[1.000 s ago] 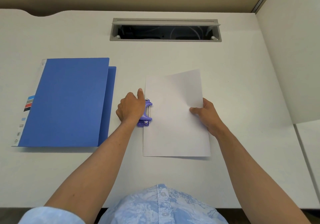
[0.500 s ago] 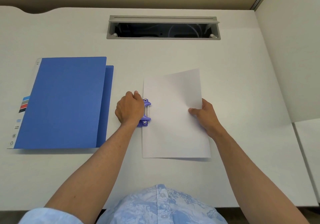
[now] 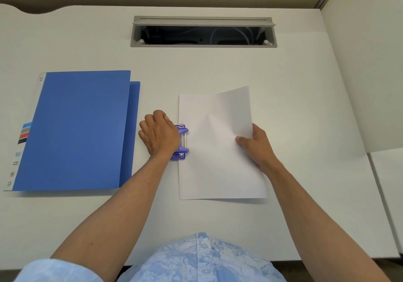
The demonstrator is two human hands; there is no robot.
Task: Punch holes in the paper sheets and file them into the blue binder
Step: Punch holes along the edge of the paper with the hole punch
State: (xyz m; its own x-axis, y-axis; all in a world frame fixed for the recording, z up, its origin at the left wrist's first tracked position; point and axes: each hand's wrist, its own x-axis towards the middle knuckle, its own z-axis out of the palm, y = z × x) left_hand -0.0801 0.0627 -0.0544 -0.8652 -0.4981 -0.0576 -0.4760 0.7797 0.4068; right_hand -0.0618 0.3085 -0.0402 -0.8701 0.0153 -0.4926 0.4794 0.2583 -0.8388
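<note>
The left hand [image 3: 159, 134], its thumb now tucked in, is pressing down on the purple hole punch [image 3: 181, 142]; the right hand [image 3: 255, 145] is pinching the paper sheet [image 3: 218, 162] on the table [image 3: 294, 107]. Punching looks underway; the blue binder [image 3: 76, 129] is lying closed to the left.

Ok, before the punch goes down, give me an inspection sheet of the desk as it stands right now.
Surface: white desk, flat, partition panel on the right.
Job's things: paper sheets lie flat, far right corner lifted, left edge fed into the purple hole punch; blue binder closed, lying to the left, apart from the punch.
Clutter: nothing seen.
Hands: left hand lies on top of the punch, fingers curled over it; right hand pinches the sheets' right edge, thumb on top.
Cables: some lie inside the open grey cable tray at the back; none on the desk.
Surroundings: beige wall behind.
</note>
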